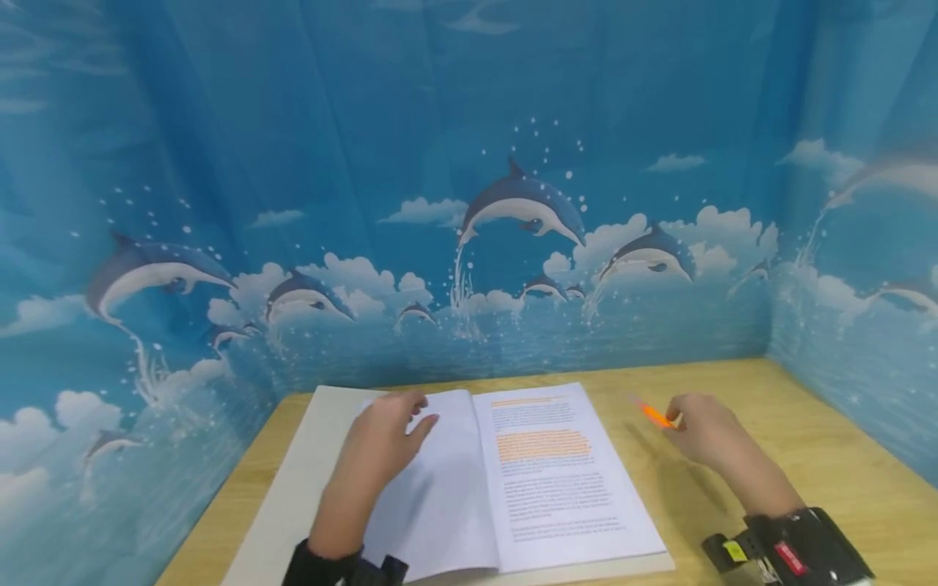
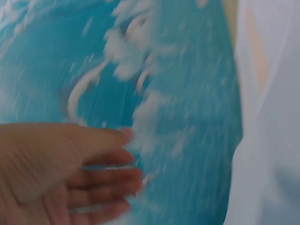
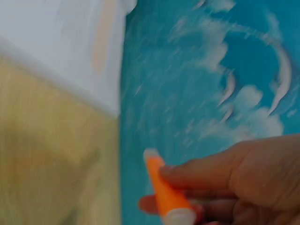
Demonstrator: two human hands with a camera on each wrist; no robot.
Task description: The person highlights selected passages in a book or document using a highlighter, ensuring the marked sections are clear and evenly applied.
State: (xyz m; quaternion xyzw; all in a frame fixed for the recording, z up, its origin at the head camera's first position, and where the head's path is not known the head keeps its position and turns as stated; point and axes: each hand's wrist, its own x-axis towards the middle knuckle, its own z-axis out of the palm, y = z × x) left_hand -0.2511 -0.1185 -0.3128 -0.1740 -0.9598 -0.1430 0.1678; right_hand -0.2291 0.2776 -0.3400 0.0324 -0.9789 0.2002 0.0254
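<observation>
An open booklet (image 1: 557, 496) of printed pages lies on the wooden table, its left page (image 1: 440, 521) blank. Orange highlighting covers a line near the top of the right page and a block of text below it. Over the left page hovers my left hand (image 1: 384, 439), its fingers loosely bent around nothing; the left wrist view shows the same hand (image 2: 79, 173) with fingers extended. To the right of the booklet, my right hand (image 1: 707, 427) pinches an orange highlighter (image 1: 655, 414) above the table. In the right wrist view the highlighter (image 3: 164, 187) has whitish ends, held between thumb and fingers.
Wooden table surface (image 1: 740, 391) extends to the right of the booklet. A blue curtain (image 1: 410, 106) printed with dolphins and clouds stands behind the table and along both sides. Each wrist wears a black strap; the right one (image 1: 813, 545) carries a device.
</observation>
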